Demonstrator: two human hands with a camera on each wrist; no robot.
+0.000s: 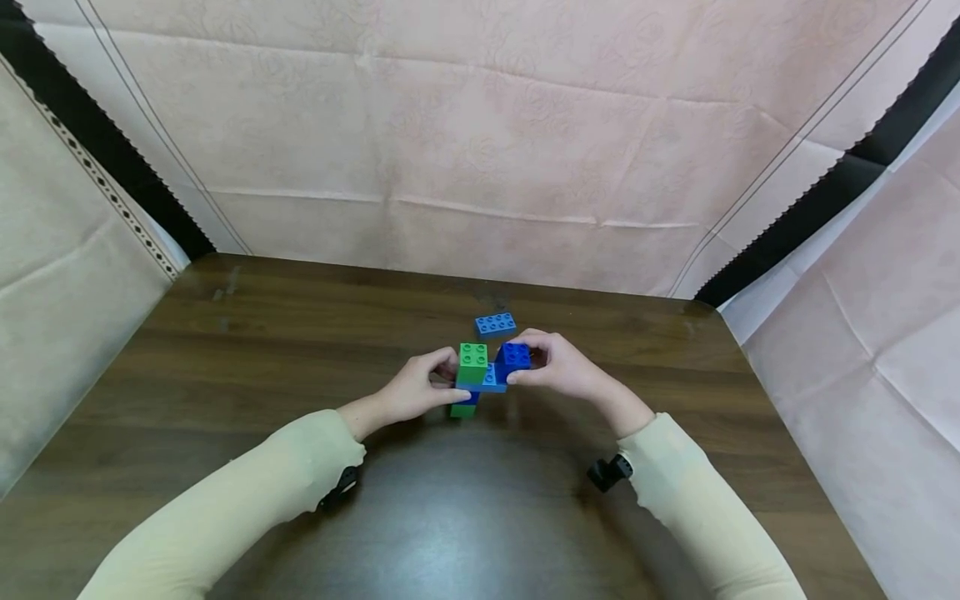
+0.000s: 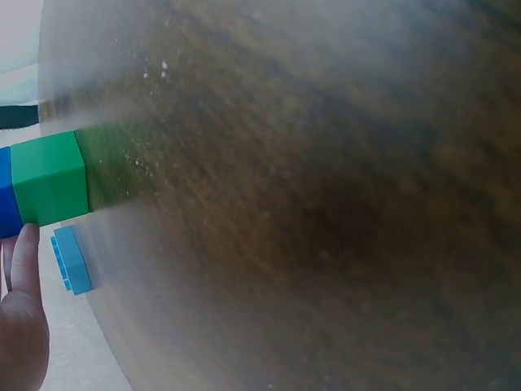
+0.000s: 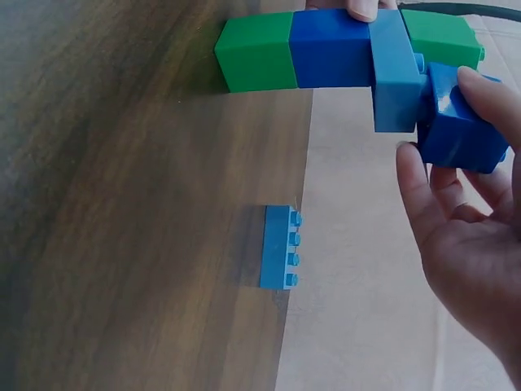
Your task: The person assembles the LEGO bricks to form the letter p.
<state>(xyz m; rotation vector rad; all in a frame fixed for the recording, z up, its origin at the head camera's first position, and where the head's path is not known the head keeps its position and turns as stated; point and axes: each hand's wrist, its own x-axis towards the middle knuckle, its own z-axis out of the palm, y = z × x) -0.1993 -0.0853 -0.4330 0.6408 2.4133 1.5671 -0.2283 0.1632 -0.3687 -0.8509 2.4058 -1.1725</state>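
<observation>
1. The left hand (image 1: 411, 387) pinches a tower of blocks (image 1: 472, 374) at its middle part, between the thumb and the fingers.
2. The tower stands upright on the tabletop (image 1: 300, 350). From below, it has a lower green block (image 3: 256, 53), a lower dark blue block (image 3: 330, 49), a light blue brick (image 3: 395, 73) and an upper green block (image 3: 442, 37).
3. The right hand (image 1: 561, 364) pinches another dark blue block (image 1: 514, 357) by its sides, at the projecting end of the light blue brick. In the right wrist view this block is tilted.
4. A loose blue brick (image 1: 495, 325) lies beyond the tower, studs up.
5. The stud tops are too small for reading any letters.
6. A pale cloth (image 1: 525, 150) hangs behind the tabletop.
</observation>
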